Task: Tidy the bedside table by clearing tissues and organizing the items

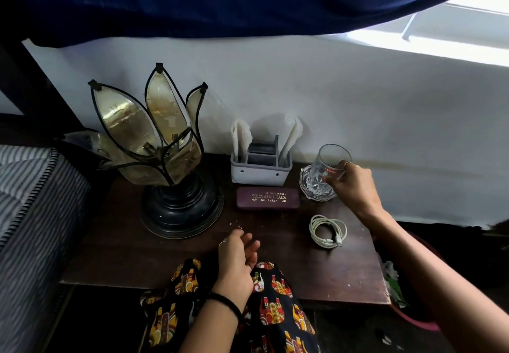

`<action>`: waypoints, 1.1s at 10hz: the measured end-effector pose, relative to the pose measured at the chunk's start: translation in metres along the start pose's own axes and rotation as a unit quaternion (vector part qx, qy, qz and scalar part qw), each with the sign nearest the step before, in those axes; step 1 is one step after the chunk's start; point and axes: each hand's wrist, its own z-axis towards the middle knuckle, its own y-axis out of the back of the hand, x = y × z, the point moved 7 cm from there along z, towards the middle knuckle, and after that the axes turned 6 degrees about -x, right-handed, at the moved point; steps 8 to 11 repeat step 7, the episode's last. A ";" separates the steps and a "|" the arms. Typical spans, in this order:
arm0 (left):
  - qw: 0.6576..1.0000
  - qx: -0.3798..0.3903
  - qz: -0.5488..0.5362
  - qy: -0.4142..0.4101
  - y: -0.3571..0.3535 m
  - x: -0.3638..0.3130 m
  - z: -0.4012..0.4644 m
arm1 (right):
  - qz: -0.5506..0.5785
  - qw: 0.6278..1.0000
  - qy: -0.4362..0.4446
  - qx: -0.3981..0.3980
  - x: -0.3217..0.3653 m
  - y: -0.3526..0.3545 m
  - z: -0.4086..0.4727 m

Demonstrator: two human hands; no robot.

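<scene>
Clear glass (327, 169) tilted over a glass coaster (308, 187), right of grey organizer (260, 172).

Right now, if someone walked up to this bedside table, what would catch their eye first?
Probably the big petal-shaped lamp at the table's back left. Next, the right hand gripping a tilted clear glass over a glass coaster at the back right. Between them a grey holder with white tissues stands behind a maroon glasses case.

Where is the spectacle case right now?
In the head view, the maroon spectacle case lies flat mid-table, just in front of the grey organizer, between the lamp base and the glass.
</scene>
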 end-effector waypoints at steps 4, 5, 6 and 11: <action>1.000 -0.011 0.002 -0.011 0.005 -0.007 0.003 | 0.014 1.000 -0.014 0.005 -0.002 -0.011 -0.005; 1.000 -0.009 0.001 -0.019 0.003 -0.006 0.006 | 0.013 1.000 -0.015 -0.007 -0.004 -0.015 -0.003; 1.000 -0.001 0.006 -0.025 -0.001 -0.006 0.002 | 0.008 1.000 -0.015 -0.001 -0.003 -0.014 -0.005; 0.999 0.001 0.001 -0.036 0.000 -0.004 -0.003 | 0.008 1.000 0.000 0.015 -0.002 -0.015 -0.011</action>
